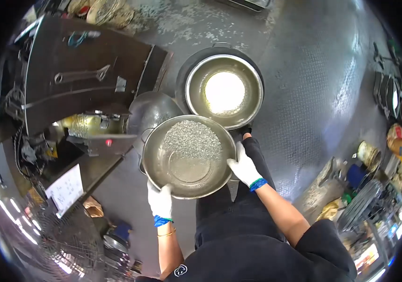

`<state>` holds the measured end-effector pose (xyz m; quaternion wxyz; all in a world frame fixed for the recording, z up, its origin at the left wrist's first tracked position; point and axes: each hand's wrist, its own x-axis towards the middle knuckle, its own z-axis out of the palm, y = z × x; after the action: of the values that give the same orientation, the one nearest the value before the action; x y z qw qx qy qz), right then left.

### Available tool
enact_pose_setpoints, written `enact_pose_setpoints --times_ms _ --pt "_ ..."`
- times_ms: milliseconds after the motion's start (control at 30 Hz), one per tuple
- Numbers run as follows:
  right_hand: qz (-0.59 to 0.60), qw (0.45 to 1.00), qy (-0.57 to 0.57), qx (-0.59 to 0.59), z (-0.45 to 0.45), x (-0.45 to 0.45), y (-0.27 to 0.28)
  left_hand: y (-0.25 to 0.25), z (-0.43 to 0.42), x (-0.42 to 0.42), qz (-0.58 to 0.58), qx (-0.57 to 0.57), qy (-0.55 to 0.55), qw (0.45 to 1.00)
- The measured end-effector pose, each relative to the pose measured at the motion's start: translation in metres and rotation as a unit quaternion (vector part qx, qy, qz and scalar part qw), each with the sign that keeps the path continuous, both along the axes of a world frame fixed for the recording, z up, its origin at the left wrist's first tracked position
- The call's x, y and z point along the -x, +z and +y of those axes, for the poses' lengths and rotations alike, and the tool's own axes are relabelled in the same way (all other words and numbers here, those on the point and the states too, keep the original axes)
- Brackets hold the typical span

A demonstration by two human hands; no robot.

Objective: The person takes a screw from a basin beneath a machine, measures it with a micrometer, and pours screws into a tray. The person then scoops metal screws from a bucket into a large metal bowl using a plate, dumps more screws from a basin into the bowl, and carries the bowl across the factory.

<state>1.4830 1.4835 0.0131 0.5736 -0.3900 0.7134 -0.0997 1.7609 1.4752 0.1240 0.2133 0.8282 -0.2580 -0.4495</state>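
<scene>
A round metal basin (156, 164) is held in front of my body, tilted a little. Small shiny silvery pieces (192, 138) lie heaped along its far side; they are too small to name. My left hand (160, 199), in a white glove with a blue cuff, is closed on the near left rim. On the right rim my right hand (245, 167), gloved the same way, grips with the thumb toward the inside. Just beyond stands a second metal basin (253, 89) with a glaring white patch in its middle. It rests on a wider dark round container (182, 77).
At left is a dark bench (88, 51) with a wrench (82, 75) on it. A dark bowl (149, 113) is partly hidden by the held basin. A sheet of paper (65, 190) and a fan (69, 239) are at lower left. Clutter lines the right edge near a metal can (369, 156).
</scene>
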Motion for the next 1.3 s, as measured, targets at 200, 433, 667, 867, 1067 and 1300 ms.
enact_pose_setpoints --times_ms 200,433,667,867,1067,1300 --pt "-0.02 0.999 0.007 -0.037 0.006 0.053 -0.044 -0.007 -0.1 0.091 -0.251 -0.05 -0.257 0.932" --pt "-0.299 0.892 -0.206 -0.269 -0.028 0.072 -0.059 -0.031 -0.191 0.183 -0.444 -0.004 -0.471 0.762" --pt "-0.395 0.848 -0.264 -0.234 -0.04 0.096 -0.042 -0.011 -0.216 0.241 -0.475 0.018 -0.511 0.716" --pt "-0.484 0.78 -0.294 -0.267 -0.032 0.089 -0.051 -0.019 -0.235 0.269 -0.484 0.0 -0.57 0.664" --pt "-0.5 0.755 -0.324 -0.275 -0.022 0.074 -0.038 -0.014 -0.221 0.239 -0.523 -0.008 -0.562 0.641" --pt "-0.382 0.859 -0.273 -0.204 -0.043 0.09 0.004 0.031 -0.196 0.22 -0.469 0.144 -0.504 0.71"
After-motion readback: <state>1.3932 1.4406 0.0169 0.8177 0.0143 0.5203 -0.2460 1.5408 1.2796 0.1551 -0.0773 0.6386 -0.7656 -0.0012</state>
